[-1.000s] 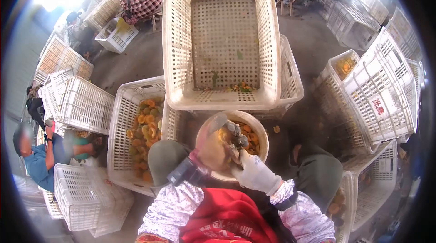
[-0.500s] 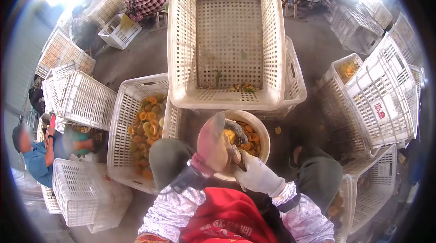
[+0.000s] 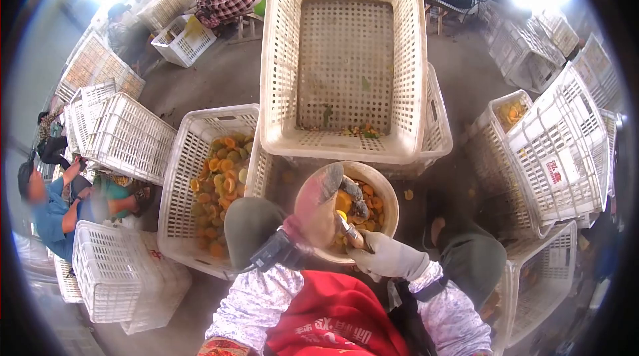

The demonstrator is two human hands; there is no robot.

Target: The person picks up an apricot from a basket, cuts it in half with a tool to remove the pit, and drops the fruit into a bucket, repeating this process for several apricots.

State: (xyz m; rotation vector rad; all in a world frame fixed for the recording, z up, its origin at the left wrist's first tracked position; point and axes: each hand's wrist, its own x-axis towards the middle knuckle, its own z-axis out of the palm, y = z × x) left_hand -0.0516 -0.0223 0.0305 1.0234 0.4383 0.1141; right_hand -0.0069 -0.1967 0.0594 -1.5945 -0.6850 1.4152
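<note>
1. My left hand, in a pinkish glove, is cupped around a piece of orange fruit, gripping it over the near rim of the round basin in my lap.
2. My right hand, in a white glove, is clenched on a small tool. Its long axis runs from my right fist up and left, tip pointing into the fruit. The blade itself is too blurred to make out.
3. Against half a second ago: the view has shifted, so the crates sit slightly further right in frame. My right hand sits a little lower and the tool lies flatter. The left glove keeps the same hold on the fruit.
4. The basin holds orange fruit halves mixed with darker bits.
5. Large white crate ahead of me: nearly bare floor, only a few green and orange scraps along its near edge.
6. Crate at my left knee: a layer of orange and greenish fruit pieces.
7. Crate at far right: a few orange pieces visible inside.
8. Another person in blue sits at left among upturned crates.
</note>
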